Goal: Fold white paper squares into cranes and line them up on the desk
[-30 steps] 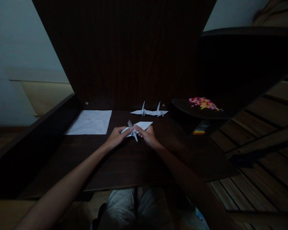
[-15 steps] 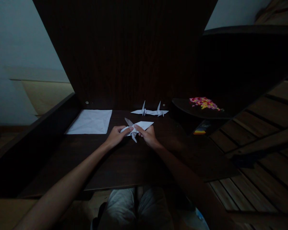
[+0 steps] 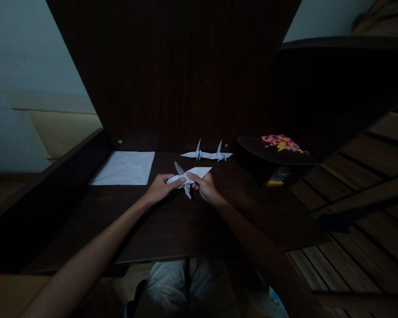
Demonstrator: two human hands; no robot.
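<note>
A white paper crane (image 3: 200,171) is held between both hands above the dark desk, its wings spread left and right. My left hand (image 3: 161,186) pinches the left wing, thumb on top. With its thumb near the crane's middle, my right hand (image 3: 206,185) grips the right wing. One narrow point sticks up away from me and another points down toward me. Behind the hands, two finished-looking paper cranes (image 3: 199,155) stand side by side against the back panel. A creased white sheet of paper (image 3: 126,168) lies flat to the left.
The dark desk (image 3: 152,234) has a raised side panel (image 3: 53,185) on the left and a tall back panel (image 3: 172,79). On a rounded shelf (image 3: 252,148) at the right lies a heap of small pink, red and yellow pieces (image 3: 281,142). A colourful box (image 3: 277,181) sits beneath it.
Both hands keep their hold on the paper crane. Its narrow points have turned slightly: the upper one stands a little straighter and the lower one has shifted slightly right.
</note>
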